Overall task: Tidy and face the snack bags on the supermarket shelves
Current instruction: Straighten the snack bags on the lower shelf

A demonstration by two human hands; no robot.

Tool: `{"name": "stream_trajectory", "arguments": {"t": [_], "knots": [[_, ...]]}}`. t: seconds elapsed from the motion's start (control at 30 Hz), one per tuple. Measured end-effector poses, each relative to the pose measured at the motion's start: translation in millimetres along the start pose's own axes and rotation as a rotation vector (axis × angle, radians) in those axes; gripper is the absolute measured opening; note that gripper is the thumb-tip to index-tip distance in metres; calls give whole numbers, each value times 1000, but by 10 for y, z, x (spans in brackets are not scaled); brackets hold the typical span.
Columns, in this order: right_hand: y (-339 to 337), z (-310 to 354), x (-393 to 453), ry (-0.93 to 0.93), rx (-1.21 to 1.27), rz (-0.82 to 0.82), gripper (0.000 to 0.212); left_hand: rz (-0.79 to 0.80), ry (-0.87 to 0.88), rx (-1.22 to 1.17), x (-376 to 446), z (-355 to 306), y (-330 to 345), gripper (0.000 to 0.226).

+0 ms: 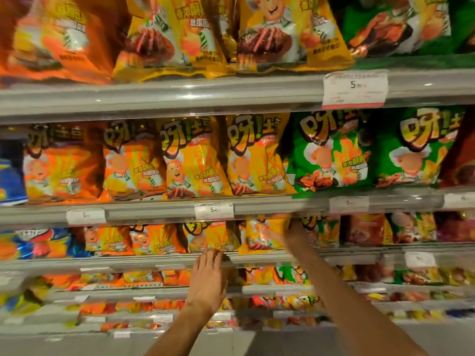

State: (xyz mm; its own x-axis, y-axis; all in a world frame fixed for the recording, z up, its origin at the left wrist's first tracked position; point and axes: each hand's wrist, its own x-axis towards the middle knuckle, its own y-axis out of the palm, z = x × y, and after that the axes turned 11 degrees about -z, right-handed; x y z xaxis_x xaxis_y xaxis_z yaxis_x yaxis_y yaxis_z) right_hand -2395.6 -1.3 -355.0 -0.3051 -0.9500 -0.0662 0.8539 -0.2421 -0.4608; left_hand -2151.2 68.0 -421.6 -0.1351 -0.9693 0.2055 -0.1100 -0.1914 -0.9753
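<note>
Orange, yellow, green snack bags (195,160)

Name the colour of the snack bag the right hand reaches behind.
Yellow snack bag, clearest in the head view.

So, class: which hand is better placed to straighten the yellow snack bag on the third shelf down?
The right hand: it is already on the yellow snack bag; the left hand sits at the shelf edge.

Grey metal shelves (159,95) run left to right in stacked tiers, filling the whole view. White price tags (355,89) sit in their glossy front rails, which catch soft overhead light.
</note>
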Motion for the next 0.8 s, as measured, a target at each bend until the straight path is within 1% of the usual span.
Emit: {"name": "stream_trajectory", "arguments": {"t": [0.1, 0.13, 0.23, 0.3, 0.4, 0.57, 0.7, 0.73, 0.8], "knots": [[61, -9, 61, 5, -1, -46, 76, 21, -8, -4, -9, -15, 11, 69], [91, -35, 64, 10, -13, -41, 81, 27, -5, 5, -10, -16, 9, 69], [215, -133, 30, 79, -10, 12, 108, 61, 8, 26, -4, -19, -13, 71], [308, -179, -5, 99, 28, 23, 115, 86, 11, 34, 8, -24, -34, 71], [416, -224, -35, 27, 23, 40, 112, 108, 13, 36, 25, -20, -55, 72], [436, -270, -11, -16, -46, 54, 107, 125, 8, 8, 6, -2, -79, 73], [421, -313, -54, -50, -104, 15, 105, 103, 0, -5, 8, -14, -95, 73], [419, -329, -64, -58, -125, 6, 102, 94, -8, -9, 18, -26, -96, 72], [405, -356, -94, -86, -136, -3, 90, 85, -38, -9, 43, -76, -102, 71]]}}
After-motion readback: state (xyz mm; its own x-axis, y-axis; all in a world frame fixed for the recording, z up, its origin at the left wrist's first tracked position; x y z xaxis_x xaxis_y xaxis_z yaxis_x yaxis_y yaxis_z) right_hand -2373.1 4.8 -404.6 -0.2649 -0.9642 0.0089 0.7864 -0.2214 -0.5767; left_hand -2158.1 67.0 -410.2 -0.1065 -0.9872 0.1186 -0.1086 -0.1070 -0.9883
